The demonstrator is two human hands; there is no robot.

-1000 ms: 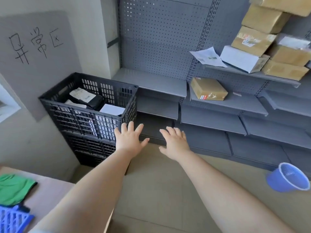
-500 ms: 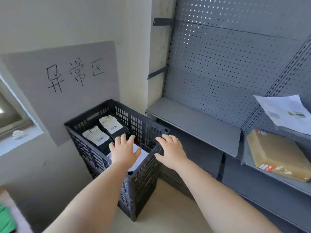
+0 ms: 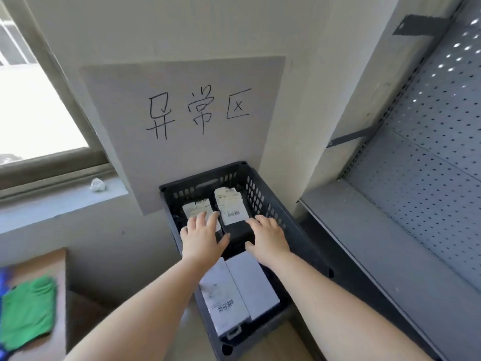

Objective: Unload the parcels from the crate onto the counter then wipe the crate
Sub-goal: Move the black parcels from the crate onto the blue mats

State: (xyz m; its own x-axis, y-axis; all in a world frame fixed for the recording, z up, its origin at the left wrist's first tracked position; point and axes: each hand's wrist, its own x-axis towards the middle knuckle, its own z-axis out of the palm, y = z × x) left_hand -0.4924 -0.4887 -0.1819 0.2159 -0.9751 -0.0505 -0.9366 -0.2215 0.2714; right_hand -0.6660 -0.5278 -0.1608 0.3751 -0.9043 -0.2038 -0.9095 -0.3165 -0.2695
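Note:
A black slatted crate (image 3: 263, 194) stands on the floor against the wall below a grey sign. Inside lie a black parcel (image 3: 235, 217) with a white barcode label, a second black parcel (image 3: 196, 208) to its left, and a white box (image 3: 234, 290) nearest me. My left hand (image 3: 204, 237) reaches into the crate with its fingers spread, over the left parcel and beside the labelled one. On the other side of that labelled parcel my right hand (image 3: 268, 237) also has straight fingers. Neither hand grips anything.
A wooden counter (image 3: 56, 259) at the lower left carries a green cloth (image 3: 28, 311). Grey metal shelving (image 3: 390, 246) with a pegboard back stands at the right of the crate. A window and its sill (image 3: 59, 201), with a crumpled paper, are at the left.
I have stepped closer and now look down into the crate. Both hands have gone from its near rim down inside, to either side of the labelled black parcel.

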